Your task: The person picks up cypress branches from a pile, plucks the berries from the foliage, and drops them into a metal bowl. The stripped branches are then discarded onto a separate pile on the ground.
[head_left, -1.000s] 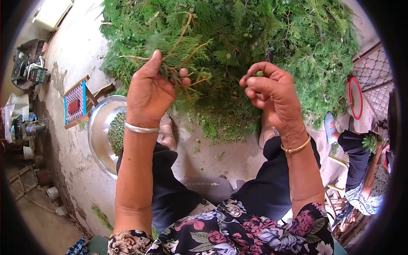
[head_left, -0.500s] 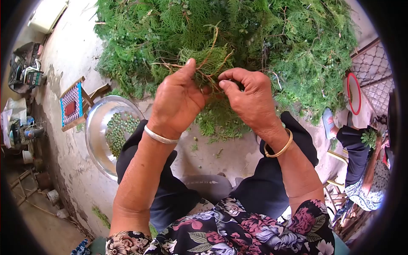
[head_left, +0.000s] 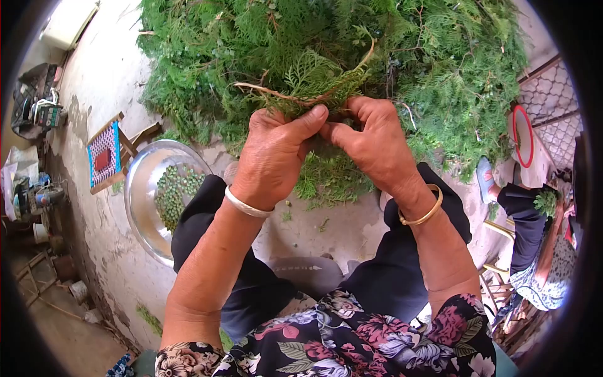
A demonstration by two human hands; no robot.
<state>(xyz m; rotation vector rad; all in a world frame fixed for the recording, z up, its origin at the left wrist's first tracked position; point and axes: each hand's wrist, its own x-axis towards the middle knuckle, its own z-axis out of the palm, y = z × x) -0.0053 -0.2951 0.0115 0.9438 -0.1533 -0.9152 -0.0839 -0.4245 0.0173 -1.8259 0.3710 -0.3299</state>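
My left hand [head_left: 276, 147] is closed on a leafy conifer sprig [head_left: 314, 81], its thumb pressed over the brown stem. Close beside it, my right hand [head_left: 377, 138] has thumb and fingers pinched together at the sprig's lower right. Whatever lies between the right fingertips is hidden. The sprig has flat green fronds, and its bare stem curves up to the right. Behind both hands rises a big heap of cut green branches [head_left: 207, 69]. Down to the left, a metal basin [head_left: 141, 217] holds many small green cones or berries [head_left: 176, 195].
A small woven-seat stool [head_left: 103, 157] stands left of the basin. Loose green bits [head_left: 326, 182] lie on the concrete floor [head_left: 301, 235] between my knees. At right are another person's leg [head_left: 521, 220] and a red-rimmed round object [head_left: 522, 135]. Tools and clutter line the left wall.
My left hand has turned inward and moved slightly right, its thumb now lying over the stem. The sprig has rotated, its stem tip swinging right. My hands are closer together.
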